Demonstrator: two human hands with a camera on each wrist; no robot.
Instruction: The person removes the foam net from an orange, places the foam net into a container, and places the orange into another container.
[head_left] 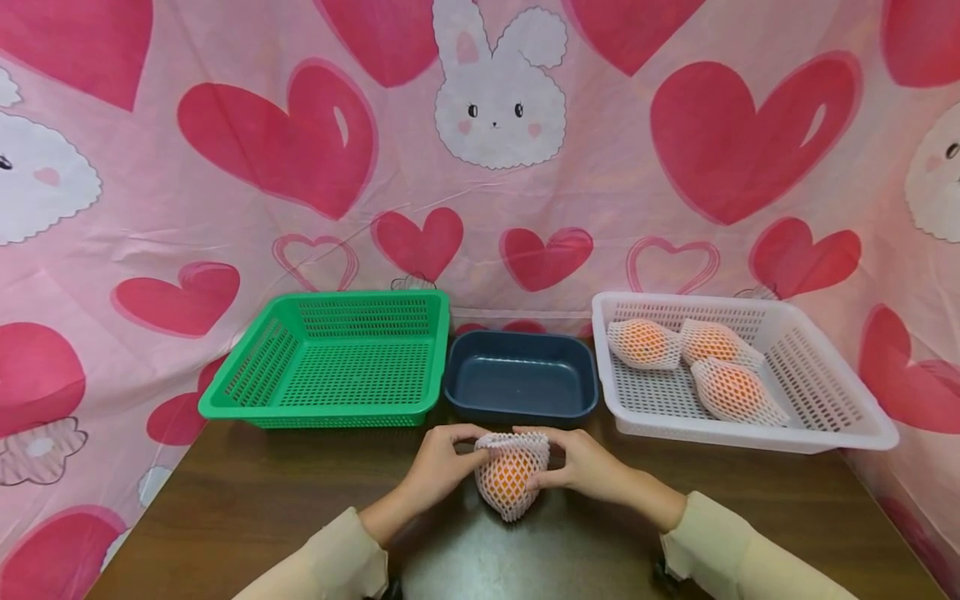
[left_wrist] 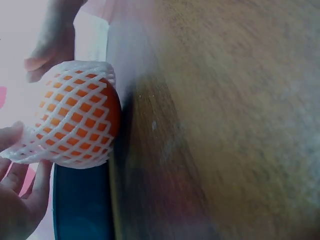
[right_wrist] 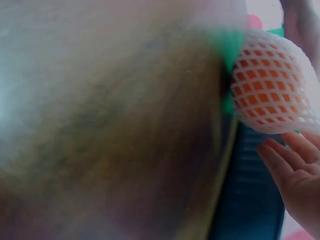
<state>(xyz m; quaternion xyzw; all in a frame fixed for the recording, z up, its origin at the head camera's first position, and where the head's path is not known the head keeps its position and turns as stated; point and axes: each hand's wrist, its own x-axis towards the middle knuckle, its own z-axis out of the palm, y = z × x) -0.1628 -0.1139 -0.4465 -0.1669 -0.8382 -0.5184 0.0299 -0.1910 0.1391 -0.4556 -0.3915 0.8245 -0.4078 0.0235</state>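
An orange in a white foam net sleeve point(head_left: 513, 479) is between the two hands, just in front of the blue tray, its narrow end pointing toward the person. My left hand point(head_left: 444, 461) pinches the net's upper left edge between thumb and fingers, seen also in the left wrist view, where the net point(left_wrist: 75, 117) bunches at the fingertips. From the other side my right hand point(head_left: 588, 467) holds the net's upper right edge, thumb against the fruit. In the right wrist view, the fingers of the right hand point(right_wrist: 297, 172) touch the net, and part of their hold lies beyond the frame.
A green basket point(head_left: 322, 411) stands at the back left, with a dark blue tray point(head_left: 521, 410) beside it in the middle. The white basket point(head_left: 720, 432) at the back right holds three netted oranges point(head_left: 645, 343). A pink patterned cloth hangs behind the brown wooden table point(head_left: 285, 483).
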